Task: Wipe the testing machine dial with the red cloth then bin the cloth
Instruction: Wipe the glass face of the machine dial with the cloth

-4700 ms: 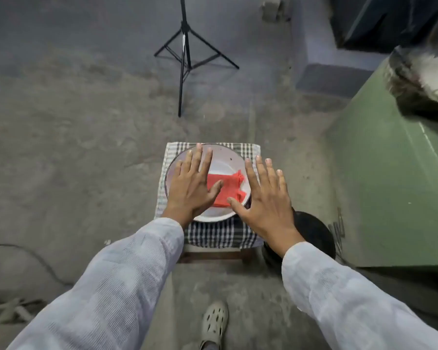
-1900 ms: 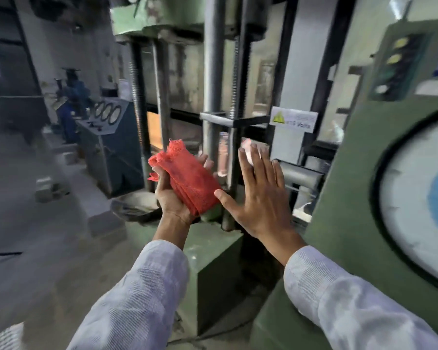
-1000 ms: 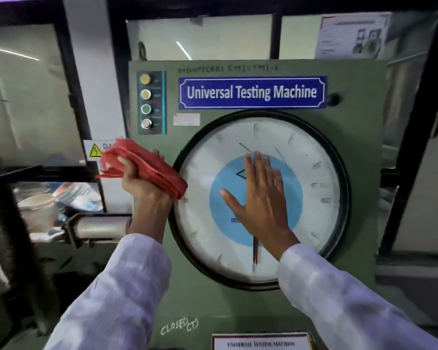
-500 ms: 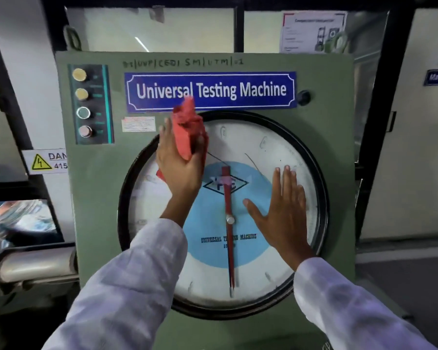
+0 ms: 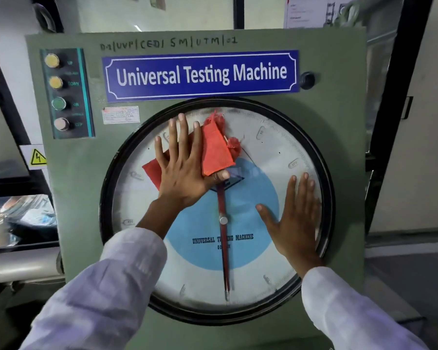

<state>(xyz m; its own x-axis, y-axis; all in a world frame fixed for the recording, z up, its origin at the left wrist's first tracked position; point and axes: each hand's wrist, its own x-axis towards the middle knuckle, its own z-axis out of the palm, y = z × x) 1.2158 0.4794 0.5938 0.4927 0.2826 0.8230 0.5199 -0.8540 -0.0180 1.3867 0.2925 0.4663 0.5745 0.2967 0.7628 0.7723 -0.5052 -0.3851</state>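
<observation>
Frayed red woven cloth [image 5: 215, 150] under straight spread fingers of left hand [image 5: 185, 173], upper centre of round black-rimmed dial [image 5: 268, 152], right hand [image 5: 293, 223] flat, fingers straight, green metal panel [image 5: 339, 122]

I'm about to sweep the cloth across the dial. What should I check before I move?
1. The cloth is on the dial: ok, the left hand presses it to the upper left of the face.
2. The cloth lies flat: not ok, a flap is folded back over that hand.
3. The sweep path is free: not ok, the right hand lies flat on the lower right of the face.
4. The buttons are clear of both hands: ok.
5. A bin is at hand: cannot tell, none in view.
</observation>
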